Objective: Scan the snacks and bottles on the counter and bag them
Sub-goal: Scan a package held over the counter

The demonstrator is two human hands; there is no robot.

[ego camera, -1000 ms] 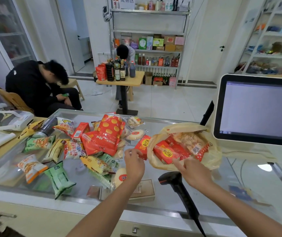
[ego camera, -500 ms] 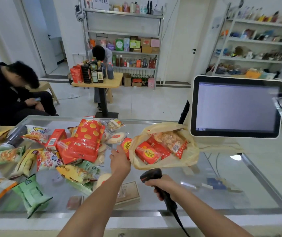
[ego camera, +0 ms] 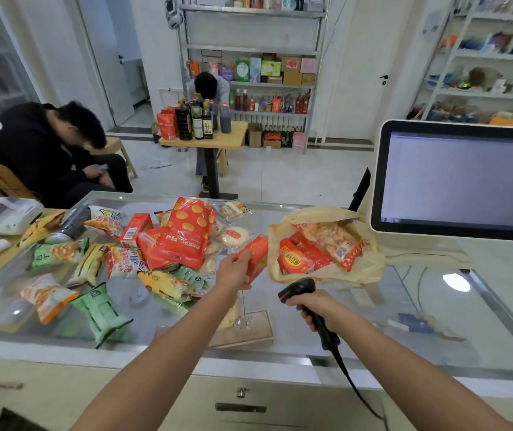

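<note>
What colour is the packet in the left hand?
Red-orange. The packet in the left hand shows best in the head view.

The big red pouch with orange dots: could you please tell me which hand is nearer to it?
Left. The left hand, holding a red packet, is just right of the pouch; the right hand grips the scanner farther right.

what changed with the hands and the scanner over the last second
The right hand left the edge of the yellow bag and took hold of the black scanner. The left hand gripped the red snack box beside the bag and raised it off the counter. The bag, its packs and the snack pile stayed put.
</note>
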